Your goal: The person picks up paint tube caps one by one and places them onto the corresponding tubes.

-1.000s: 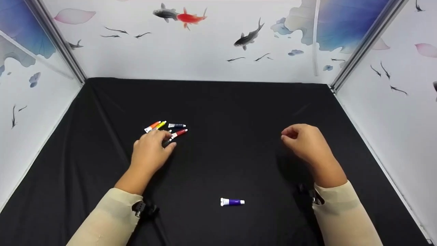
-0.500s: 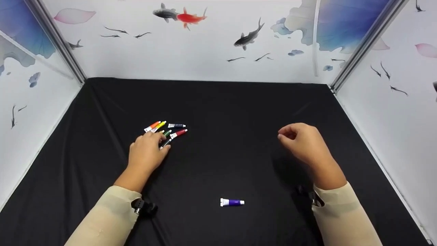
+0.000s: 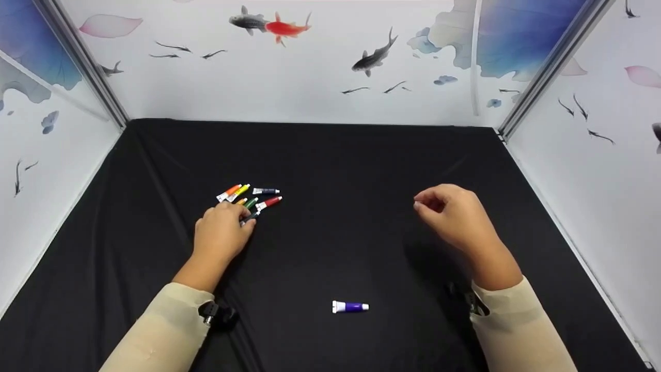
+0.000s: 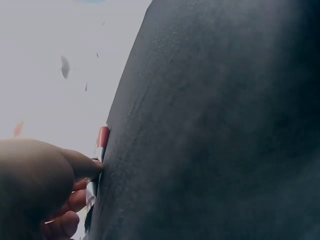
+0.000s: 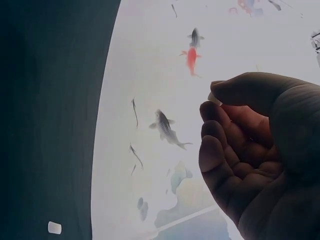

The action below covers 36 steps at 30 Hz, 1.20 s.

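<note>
My left hand (image 3: 221,232) reaches into a small cluster of paint tubes, and its thumb and fingers pinch a dark paint tube (image 3: 252,216). Its lower end is hidden by the hand. Around it lie a red tube (image 3: 269,203), a green tube (image 3: 251,202), a yellow tube (image 3: 239,192), an orange tube (image 3: 229,192) and a dark blue tube (image 3: 266,191). My right hand (image 3: 457,217) hovers above the cloth at the right with curled fingers. In the right wrist view a pale patch shows at its thumb tip; I cannot tell whether this is a nail or something held.
A purple paint tube (image 3: 350,307) lies near the front middle of the black cloth (image 3: 330,243). A small white piece (image 5: 55,227) lies on the cloth in the right wrist view. White panels with fish pictures (image 3: 299,82) stand at the back and both sides.
My left hand has drawn slightly back and left, and its thumb has come nearer to its fingers at the dark tube. My right hand has drifted a little to the left.
</note>
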{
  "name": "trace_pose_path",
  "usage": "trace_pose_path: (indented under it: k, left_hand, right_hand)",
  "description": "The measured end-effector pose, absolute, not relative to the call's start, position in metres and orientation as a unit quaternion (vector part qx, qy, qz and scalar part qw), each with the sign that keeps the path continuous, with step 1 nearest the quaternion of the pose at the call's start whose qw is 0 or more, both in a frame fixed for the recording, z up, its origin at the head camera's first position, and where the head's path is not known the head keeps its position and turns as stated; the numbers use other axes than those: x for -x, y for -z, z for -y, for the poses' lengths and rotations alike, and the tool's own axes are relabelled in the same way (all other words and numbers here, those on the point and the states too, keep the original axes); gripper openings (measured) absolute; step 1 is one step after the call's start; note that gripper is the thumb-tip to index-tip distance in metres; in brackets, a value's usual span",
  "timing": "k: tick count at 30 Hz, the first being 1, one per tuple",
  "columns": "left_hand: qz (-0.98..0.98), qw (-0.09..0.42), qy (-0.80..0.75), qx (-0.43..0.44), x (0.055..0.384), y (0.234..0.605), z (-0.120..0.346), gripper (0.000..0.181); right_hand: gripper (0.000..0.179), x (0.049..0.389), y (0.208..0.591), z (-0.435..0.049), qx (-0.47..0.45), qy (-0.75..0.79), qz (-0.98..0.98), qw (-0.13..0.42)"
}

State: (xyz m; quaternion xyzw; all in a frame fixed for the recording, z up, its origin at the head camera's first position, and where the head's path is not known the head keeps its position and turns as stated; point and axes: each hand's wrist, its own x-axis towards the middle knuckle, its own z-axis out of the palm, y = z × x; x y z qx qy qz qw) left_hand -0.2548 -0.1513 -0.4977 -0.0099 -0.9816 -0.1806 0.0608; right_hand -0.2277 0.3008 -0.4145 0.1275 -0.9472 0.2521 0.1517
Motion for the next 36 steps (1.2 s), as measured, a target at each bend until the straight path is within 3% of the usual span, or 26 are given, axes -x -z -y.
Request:
trace_pose_path:
  k: [15,36]
  left_hand:
    - [0.972,0.097,0.208,0.042,0.249,0.481,0.126,0.025]
    - [0.943,0.167,0.263,0.117,0.234,0.45,0.074,0.014]
  right_hand:
    - [0.007,0.222,0.412,-0.289,-0.151,-0.279,0.932,0.178]
    - [0.011,0.212,0.411,-0.27,-0.212,-0.308,0.904,0.206]
